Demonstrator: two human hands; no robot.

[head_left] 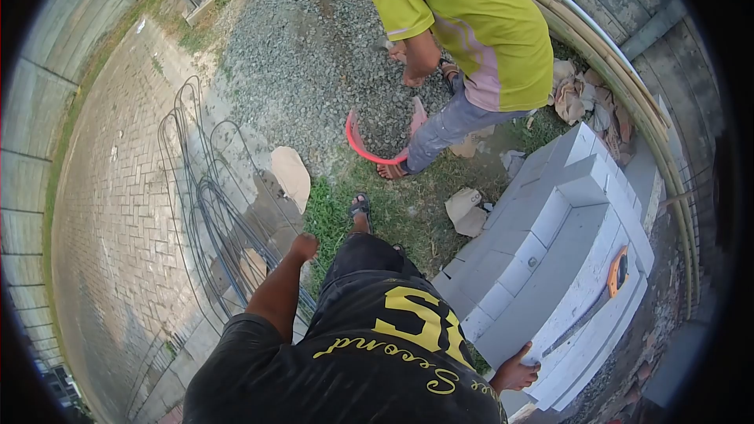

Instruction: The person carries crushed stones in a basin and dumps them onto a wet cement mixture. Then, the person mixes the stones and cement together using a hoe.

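Note:
My left hand [304, 247] hangs beside my left thigh, over the grass edge, its fingers curled in. Nothing shows in it. My right hand [516, 371] is at the near end of a stack of pale grey blocks [503, 267], touching the edge with its fingers apart. On top of the stack lies a handsaw with an orange and black handle [617, 271], its blade pointing toward my right hand.
A co-worker in a yellow-green shirt [495, 23] bends over the gravel [306, 39], a red curved object [363, 146] at their feet. Long dark rods [212, 204] lie left of me beside brick paving [118, 212]. Torn paper bags [467, 212] and long poles [628, 78] are at right.

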